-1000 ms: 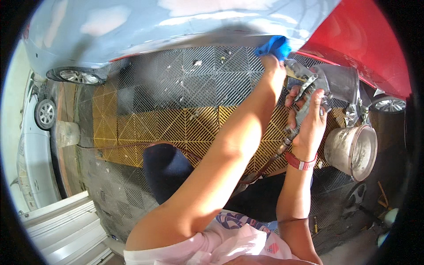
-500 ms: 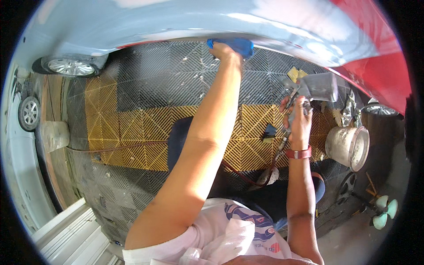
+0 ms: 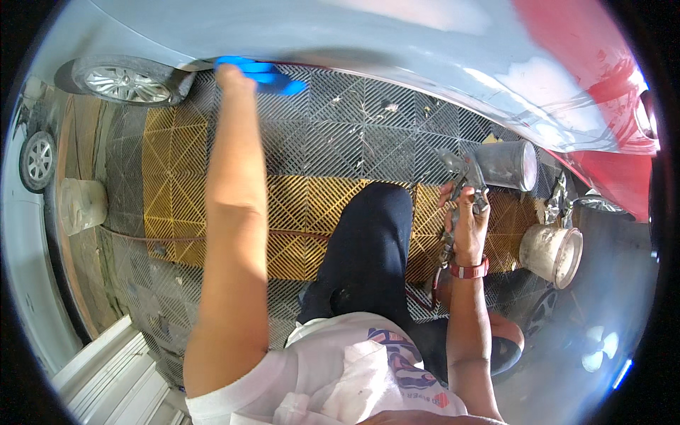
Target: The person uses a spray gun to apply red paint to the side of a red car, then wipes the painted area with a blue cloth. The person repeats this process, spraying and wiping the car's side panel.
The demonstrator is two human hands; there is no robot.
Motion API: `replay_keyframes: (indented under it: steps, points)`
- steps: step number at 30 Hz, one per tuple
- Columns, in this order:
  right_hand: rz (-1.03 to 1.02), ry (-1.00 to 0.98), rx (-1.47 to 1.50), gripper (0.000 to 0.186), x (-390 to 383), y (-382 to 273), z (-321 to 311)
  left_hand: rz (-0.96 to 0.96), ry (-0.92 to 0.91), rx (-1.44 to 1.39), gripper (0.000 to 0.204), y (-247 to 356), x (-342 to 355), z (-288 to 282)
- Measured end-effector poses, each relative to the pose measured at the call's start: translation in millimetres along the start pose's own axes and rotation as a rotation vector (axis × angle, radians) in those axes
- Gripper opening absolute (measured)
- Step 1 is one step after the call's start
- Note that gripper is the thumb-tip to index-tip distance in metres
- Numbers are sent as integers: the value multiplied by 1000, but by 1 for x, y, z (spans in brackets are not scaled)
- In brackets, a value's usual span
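Observation:
Along the lower edge of a car body [image 3: 319,32], grey with a red end at the right, my left hand [image 3: 235,76] is closed round a bright blue cloth [image 3: 275,79]. The cloth is at the sill beside the car's wheel [image 3: 127,82]; the hand is slightly smeared by motion. My right hand [image 3: 469,216] grips a spray gun [image 3: 464,176] by its handle, fingers wrapped round it. The gun carries a grey metal cup [image 3: 508,165], tilted on its side, and stays well apart from the car panel. A reddish hose [image 3: 297,234] runs across the floor toward my right side.
Black and yellow grid tiles [image 3: 170,145] cover the floor. A smeared bucket [image 3: 551,253] stands at the right, below crumpled foil [image 3: 559,202]. At the left are another pale bucket [image 3: 83,204] and a second vehicle [image 3: 32,255]. A fan [image 3: 599,348] sits low at the right.
My left hand has swept left along the car's lower edge with the blue cloth, up to near the wheel. The spray gun sits slightly lower in view. My knee now shows between my arms.

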State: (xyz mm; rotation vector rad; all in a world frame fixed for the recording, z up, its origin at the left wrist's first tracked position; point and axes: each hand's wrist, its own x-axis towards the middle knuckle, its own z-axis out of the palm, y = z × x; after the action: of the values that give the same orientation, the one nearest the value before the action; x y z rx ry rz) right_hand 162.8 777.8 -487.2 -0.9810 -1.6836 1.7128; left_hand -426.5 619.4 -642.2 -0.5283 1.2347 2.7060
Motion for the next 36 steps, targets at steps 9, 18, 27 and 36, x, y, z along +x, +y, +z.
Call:
replay_keyframes:
  steps: [9, 18, 27, 36]
  points:
    - [19, 57, 5, 58, -11, -8, -1, 402, 6, 321, 58, -2, -73, 17]
    - [-70, 54, -77, 74, -16, -50, 12, -238, -14, 141, 66, -165, -355, 135]
    - [-54, 63, -104, 71, -27, -46, 10, 332, 172, -43, 66, 4, -57, 56]
    - [-67, 84, -9, 68, -27, -61, 27, 975, 90, 616, 72, -20, -116, 68]
